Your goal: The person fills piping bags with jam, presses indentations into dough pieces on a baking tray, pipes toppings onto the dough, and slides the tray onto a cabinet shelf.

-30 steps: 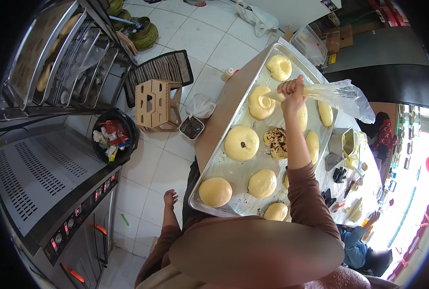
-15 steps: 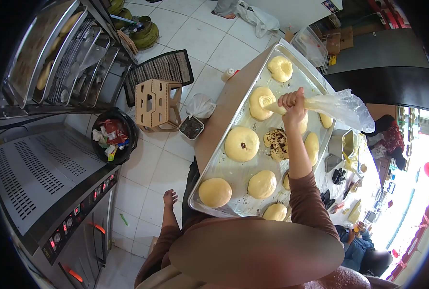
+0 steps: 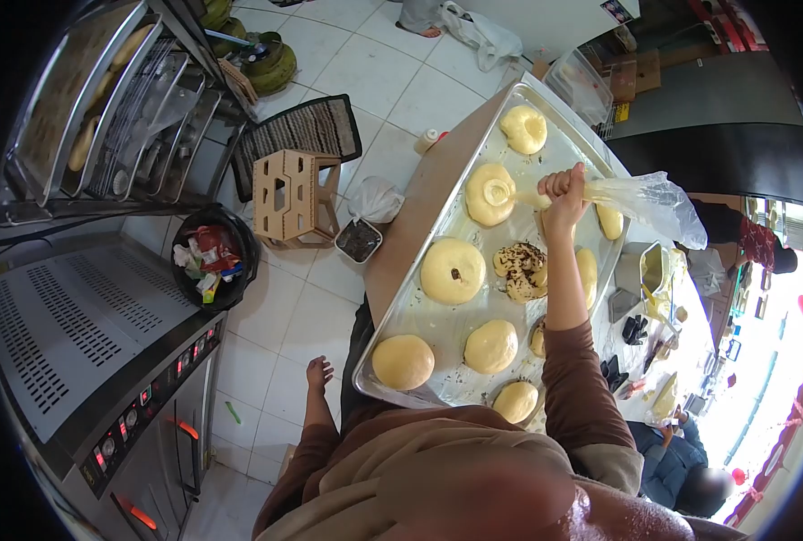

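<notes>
Head view: we hold piping bag by dough round.
Right hand: fingers clamped round it; left hand: fingers loosely apart.

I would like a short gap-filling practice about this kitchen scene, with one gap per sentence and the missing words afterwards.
1. The right hand grips a piping ____.
2. The left hand holds ____.
3. The dough lies on a tray made of ____.
4. The bin with rubbish is ____ in colour.

Missing words: bag; nothing; metal; black.
</notes>
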`<state>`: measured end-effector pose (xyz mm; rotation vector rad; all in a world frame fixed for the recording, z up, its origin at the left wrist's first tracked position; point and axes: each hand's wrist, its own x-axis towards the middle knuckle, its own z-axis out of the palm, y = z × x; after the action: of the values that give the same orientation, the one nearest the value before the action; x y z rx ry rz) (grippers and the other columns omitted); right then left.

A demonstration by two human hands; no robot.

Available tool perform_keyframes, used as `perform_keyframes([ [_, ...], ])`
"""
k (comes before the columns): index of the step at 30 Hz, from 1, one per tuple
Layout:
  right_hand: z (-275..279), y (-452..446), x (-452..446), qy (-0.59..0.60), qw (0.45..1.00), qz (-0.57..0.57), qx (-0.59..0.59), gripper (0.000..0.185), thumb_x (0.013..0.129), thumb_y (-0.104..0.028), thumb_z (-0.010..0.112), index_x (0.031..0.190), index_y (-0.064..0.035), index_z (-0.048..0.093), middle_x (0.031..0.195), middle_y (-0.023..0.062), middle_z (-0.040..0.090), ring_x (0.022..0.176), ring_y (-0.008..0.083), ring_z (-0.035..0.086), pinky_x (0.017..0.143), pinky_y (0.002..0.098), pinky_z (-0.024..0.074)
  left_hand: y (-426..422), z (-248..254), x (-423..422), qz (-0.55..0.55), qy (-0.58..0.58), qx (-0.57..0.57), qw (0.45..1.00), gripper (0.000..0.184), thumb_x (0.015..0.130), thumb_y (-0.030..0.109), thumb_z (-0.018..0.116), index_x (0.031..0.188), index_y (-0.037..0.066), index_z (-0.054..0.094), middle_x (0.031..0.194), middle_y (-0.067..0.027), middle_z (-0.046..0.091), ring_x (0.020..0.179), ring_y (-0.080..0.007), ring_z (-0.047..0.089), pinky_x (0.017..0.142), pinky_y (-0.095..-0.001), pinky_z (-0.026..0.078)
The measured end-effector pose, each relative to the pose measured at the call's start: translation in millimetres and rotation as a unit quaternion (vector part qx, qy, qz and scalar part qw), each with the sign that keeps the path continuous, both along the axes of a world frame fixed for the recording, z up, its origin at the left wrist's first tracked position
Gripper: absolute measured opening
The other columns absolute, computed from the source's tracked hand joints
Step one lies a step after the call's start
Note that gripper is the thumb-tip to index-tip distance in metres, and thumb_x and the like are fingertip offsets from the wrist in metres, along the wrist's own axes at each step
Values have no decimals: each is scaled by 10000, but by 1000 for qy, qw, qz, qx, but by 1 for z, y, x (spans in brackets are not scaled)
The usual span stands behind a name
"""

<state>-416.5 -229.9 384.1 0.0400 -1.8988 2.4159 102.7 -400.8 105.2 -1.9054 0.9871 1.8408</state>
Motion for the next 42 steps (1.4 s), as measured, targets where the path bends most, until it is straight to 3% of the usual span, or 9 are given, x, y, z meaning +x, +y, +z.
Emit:
perform_keyframes([
  [8,7,-21,17,-8,994,89,-61,394,832,-247,371,484,-101,258,415,-7,202,364,113,228,385,270,280,1,-3,-3,-2,7,-2,1000,198,783,252,416,916,111,452,788,-47,511,647,-170,530,512,-279,409],
  [11,10,-36,8,-13,997,42,-57,442,819,-270,400,459,-117,196,399,-6,167,352,112,195,373,260,263,0,-2,-5,-8,-3,0,1000,198,785,255,416,915,110,452,786,-46,512,651,-171,531,511,-276,409],
  [20,2,-8,-13,23,999,-26,-15,376,822,-232,398,495,-103,265,415,-13,217,356,106,229,372,268,279,-1,-1,-3,-5,-1,-2,1000,205,785,263,422,917,110,460,781,-43,510,639,-167,532,503,-264,407],
  [29,1,-5,18,3,997,62,-37,373,828,-235,385,499,-99,271,409,-8,217,355,108,236,370,263,271,2,-4,-6,-7,-1,-2,1000,213,779,256,429,929,106,454,781,-44,514,639,-172,535,502,-272,411],
  [32,9,-24,18,-17,996,66,-51,436,819,-265,397,463,-118,194,399,-9,160,348,110,179,372,257,253,2,-5,-6,-8,-2,0,1000,215,779,255,429,935,108,450,780,-44,514,640,-174,535,503,-274,412],
  [42,3,-22,-15,26,999,-11,-33,420,820,-249,406,471,-111,217,405,-10,186,356,107,193,374,263,258,3,-3,-2,-10,-8,3,1000,230,788,273,416,951,114,448,794,-44,508,658,-176,532,513,-279,411],
])
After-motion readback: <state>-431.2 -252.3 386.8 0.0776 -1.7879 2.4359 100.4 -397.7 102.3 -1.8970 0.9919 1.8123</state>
